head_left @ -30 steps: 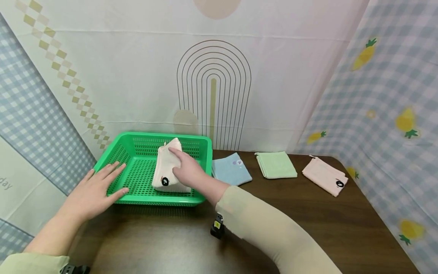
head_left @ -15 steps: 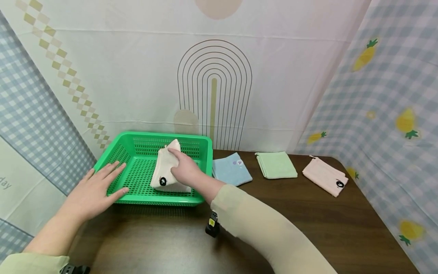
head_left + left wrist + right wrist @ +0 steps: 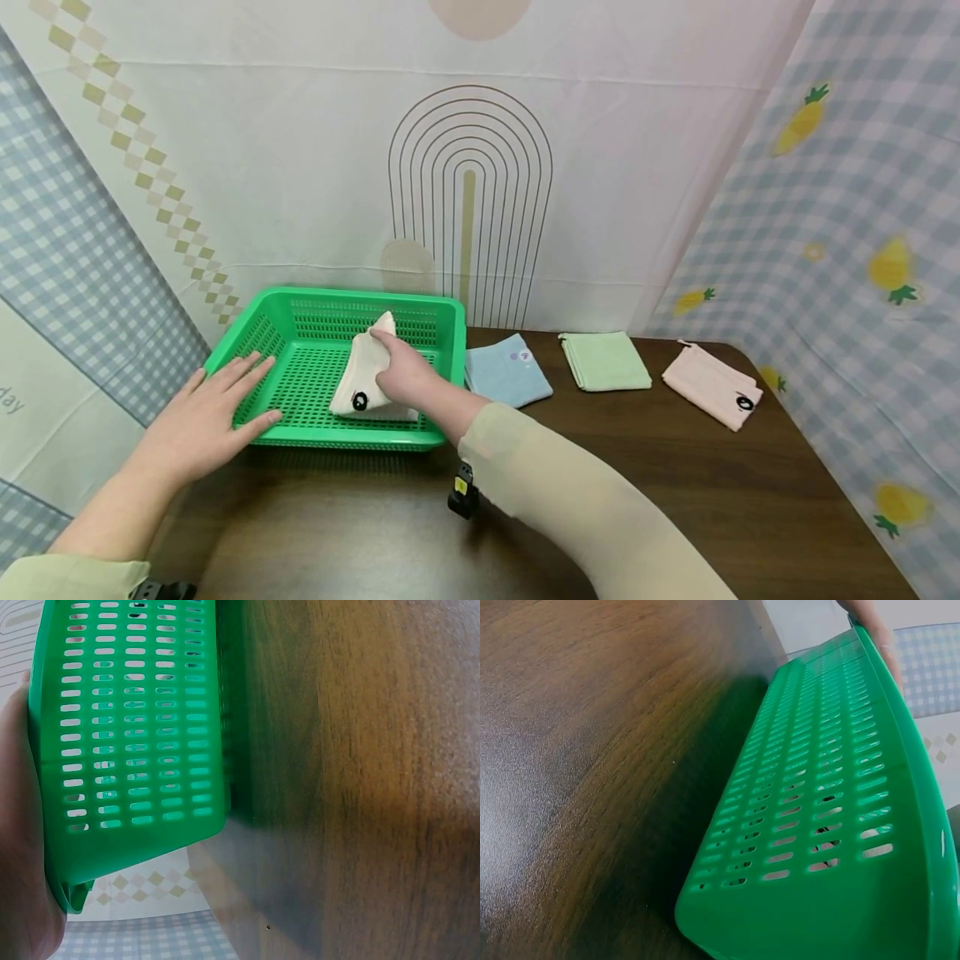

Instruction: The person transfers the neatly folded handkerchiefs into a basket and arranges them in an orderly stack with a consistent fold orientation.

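Observation:
Inside the green plastic basket (image 3: 300, 437), toward its right side, a folded pale pink towel (image 3: 363, 371) with a black round print lies tilted. My right hand (image 3: 408, 371) grips it along its right side, the index finger pointing to the back corner and the thumb on top; the other fingers are hidden. Another pale layer shows under its front edge; whether it belongs to the same towel, I cannot tell. My left hand (image 3: 202, 421) rests with spread, straight fingers on the basket's left front rim. The left wrist view shows the perforated basket wall (image 3: 135, 847) beside that hand.
Right of the basket, a folded blue towel (image 3: 506, 372), a light green towel (image 3: 606, 362) and a pink towel (image 3: 712, 385) lie in a row on the brown wooden table (image 3: 675, 500). Patterned cloth walls (image 3: 600, 208) stand behind and at both sides.
My right hand has shifted slightly left and toward me. The towel's back corner has dropped and its visible top has become narrower. My left hand has stayed in place.

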A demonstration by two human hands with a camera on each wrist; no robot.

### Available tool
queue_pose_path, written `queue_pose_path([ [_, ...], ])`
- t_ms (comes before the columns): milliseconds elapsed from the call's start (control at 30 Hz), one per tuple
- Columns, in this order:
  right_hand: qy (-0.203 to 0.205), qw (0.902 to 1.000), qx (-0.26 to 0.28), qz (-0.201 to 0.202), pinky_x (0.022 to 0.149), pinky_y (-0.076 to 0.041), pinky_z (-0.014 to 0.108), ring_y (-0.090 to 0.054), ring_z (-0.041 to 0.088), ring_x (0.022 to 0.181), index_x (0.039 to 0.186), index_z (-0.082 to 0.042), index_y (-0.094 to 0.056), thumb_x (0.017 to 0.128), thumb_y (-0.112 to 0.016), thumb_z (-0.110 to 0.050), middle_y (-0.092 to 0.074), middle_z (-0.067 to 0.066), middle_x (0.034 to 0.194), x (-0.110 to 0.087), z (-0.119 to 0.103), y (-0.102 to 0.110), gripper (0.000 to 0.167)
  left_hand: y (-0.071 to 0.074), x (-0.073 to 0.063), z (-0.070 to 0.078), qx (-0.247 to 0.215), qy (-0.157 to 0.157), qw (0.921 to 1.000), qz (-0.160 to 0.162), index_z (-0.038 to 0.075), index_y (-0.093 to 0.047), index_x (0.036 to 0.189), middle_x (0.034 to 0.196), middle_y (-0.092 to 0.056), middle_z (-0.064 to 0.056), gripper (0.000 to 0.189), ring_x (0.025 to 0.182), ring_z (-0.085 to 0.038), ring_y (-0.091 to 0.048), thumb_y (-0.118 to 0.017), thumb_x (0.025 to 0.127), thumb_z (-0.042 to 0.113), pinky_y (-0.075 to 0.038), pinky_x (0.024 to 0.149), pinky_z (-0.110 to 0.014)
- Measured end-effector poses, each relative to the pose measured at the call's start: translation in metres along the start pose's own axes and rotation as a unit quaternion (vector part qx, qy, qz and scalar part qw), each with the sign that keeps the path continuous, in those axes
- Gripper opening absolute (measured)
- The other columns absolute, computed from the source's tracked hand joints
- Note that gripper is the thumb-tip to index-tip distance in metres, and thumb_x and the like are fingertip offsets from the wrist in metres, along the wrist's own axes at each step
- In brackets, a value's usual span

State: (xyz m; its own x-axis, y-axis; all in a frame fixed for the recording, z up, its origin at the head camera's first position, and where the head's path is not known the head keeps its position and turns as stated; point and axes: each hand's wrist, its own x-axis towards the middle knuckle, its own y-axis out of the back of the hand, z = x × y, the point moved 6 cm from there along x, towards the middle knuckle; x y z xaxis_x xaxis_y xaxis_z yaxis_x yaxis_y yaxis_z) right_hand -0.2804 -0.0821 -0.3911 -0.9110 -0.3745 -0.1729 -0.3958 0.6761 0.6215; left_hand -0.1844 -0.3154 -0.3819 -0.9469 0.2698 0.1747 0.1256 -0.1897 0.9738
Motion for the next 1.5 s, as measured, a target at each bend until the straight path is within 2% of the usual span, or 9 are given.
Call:
queue_pose_path([
  [200,-0.002,0.9994,-0.034,0.002,0.051,-0.045,0.027,-0.055,0.015,0.08,0.156,-0.026,-0.032,0.091,-0.054,0.006,-0.04,0.003,0.156,0.001,0.002,0.0,0.076,0.0,0.0,-0.001,-0.001,0.001,1.0,-0.002,0.024,-0.015,0.161,0.161,-0.026,-0.017,0.083,0.142,-0.044,-0.03,-0.055,0.096,0.057,0.009,0.121,-0.051],
  [467,-0.04,0.9966,-0.071,-0.013,0.058,-0.046,0.028,-0.057,0.018,0.09,0.158,-0.019,-0.026,0.094,-0.056,-0.003,-0.03,0.01,0.159,-0.002,0.007,0.001,0.072,0.0,0.001,-0.001,0.0,-0.001,1.0,-0.003,0.023,-0.015,0.161,0.161,-0.027,-0.018,0.083,0.142,-0.044,-0.029,-0.054,0.096,0.057,0.009,0.121,-0.051],
  [733,-0.078,0.9926,-0.089,-0.027,0.096,-0.049,0.035,-0.043,0.025,0.136,0.16,-0.012,-0.016,0.097,-0.06,-0.024,-0.016,0.017,0.163,-0.007,0.013,0.001,0.077,-0.002,0.002,0.0,-0.001,-0.001,1.0,-0.005,0.024,-0.014,0.161,0.162,-0.024,-0.017,0.083,0.142,-0.045,-0.029,-0.052,0.096,0.06,0.011,0.121,-0.049],
  [833,-0.093,0.9923,-0.078,-0.024,0.1,-0.047,0.036,-0.04,0.027,0.14,0.16,-0.012,-0.014,0.097,-0.059,-0.028,-0.013,0.017,0.164,-0.007,0.015,0.001,0.08,-0.002,0.003,0.0,0.0,-0.002,1.0,-0.005,0.024,-0.014,0.161,0.162,-0.024,-0.017,0.084,0.142,-0.045,-0.029,-0.052,0.096,0.06,0.01,0.121,-0.05],
  [967,-0.11,0.9922,-0.053,-0.025,0.076,-0.05,0.036,-0.057,0.029,0.123,0.161,-0.014,-0.01,0.097,-0.06,-0.032,-0.007,0.017,0.165,-0.007,0.018,0.0,0.084,-0.003,0.001,-0.002,0.001,-0.002,1.0,-0.003,0.024,-0.014,0.161,0.161,-0.025,-0.017,0.084,0.142,-0.044,-0.029,-0.053,0.096,0.059,0.01,0.121,-0.05],
  [1067,-0.116,0.9918,-0.048,-0.026,0.072,-0.048,0.036,-0.058,0.032,0.122,0.161,-0.014,-0.008,0.096,-0.061,-0.035,-0.004,0.018,0.165,-0.006,0.018,-0.002,0.086,-0.002,0.0,-0.003,0.001,-0.002,1.0,0.0,0.024,-0.015,0.161,0.161,-0.026,-0.017,0.084,0.143,-0.043,-0.029,-0.054,0.096,0.058,0.011,0.121,-0.049],
  [1233,-0.124,0.9906,-0.055,-0.017,0.092,-0.049,0.04,-0.046,0.034,0.135,0.161,-0.016,-0.009,0.097,-0.059,-0.039,-0.003,0.019,0.165,-0.01,0.015,0.002,0.085,-0.001,0.001,-0.002,0.0,-0.003,1.0,0.0,0.024,-0.015,0.161,0.161,-0.026,-0.018,0.084,0.142,-0.044,-0.029,-0.054,0.096,0.058,0.01,0.121,-0.05],
  [1400,-0.121,0.9908,-0.06,0.0,0.116,-0.032,0.048,-0.021,0.034,0.149,0.161,-0.017,-0.011,0.098,-0.056,-0.042,-0.005,0.016,0.166,-0.015,0.01,0.008,0.081,-0.001,0.002,-0.002,0.001,-0.003,1.0,-0.001,0.024,-0.014,0.161,0.161,-0.026,-0.018,0.084,0.142,-0.045,-0.03,-0.055,0.096,0.057,0.01,0.121,-0.049],
  [1500,-0.107,0.9918,-0.07,0.007,0.118,-0.027,0.047,-0.017,0.032,0.15,0.161,-0.015,-0.014,0.099,-0.054,-0.042,-0.009,0.014,0.166,-0.017,0.007,0.011,0.079,-0.001,0.001,-0.002,0.0,-0.003,1.0,-0.001,0.024,-0.014,0.161,0.161,-0.026,-0.018,0.084,0.142,-0.045,-0.03,-0.056,0.096,0.056,0.011,0.121,-0.049],
])
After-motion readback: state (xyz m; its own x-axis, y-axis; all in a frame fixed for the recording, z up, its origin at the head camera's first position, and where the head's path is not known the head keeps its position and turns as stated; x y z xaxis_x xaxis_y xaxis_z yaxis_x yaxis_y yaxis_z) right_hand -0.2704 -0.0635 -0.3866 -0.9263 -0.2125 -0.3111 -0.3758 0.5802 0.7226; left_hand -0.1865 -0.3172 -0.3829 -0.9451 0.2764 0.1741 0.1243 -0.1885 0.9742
